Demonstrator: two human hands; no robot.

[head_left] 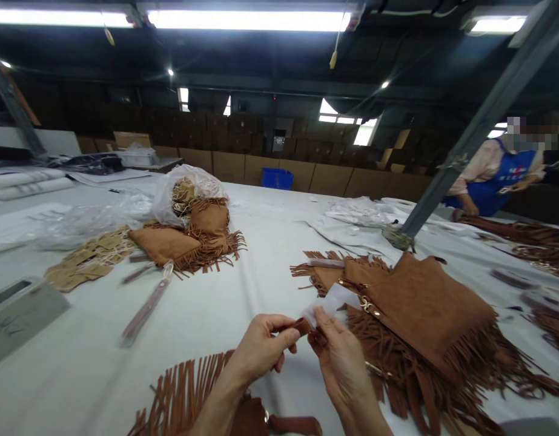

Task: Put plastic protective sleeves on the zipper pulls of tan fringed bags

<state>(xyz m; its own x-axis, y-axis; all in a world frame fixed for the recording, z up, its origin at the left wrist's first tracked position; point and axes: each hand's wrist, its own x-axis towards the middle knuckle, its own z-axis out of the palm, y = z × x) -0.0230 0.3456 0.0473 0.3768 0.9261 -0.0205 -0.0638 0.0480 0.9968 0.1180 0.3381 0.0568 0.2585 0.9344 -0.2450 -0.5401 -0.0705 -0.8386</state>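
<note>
Between the thumb and fingers of my left hand [267,345] is a brown leather strap [301,327], its end curled over. My right hand [336,351] pinches a piece of thin white paper [338,300] right beside the strap's end. Whether the paper touches the strap I cannot tell. Below my hands lies a brown fringed bag [249,418], partly hidden by my left forearm. Just right of my right hand, several brown suede fringed bags [429,303] with metal clasps are piled on the white table [261,242].
At left are more fringed pieces [170,242], a wrapped strap [145,312], a clear plastic bag [188,188], tan paper tags [83,260] and a grey box [25,318]. A slanted metal post [474,133] rises at right. Behind it stands a person in a blue apron [510,175].
</note>
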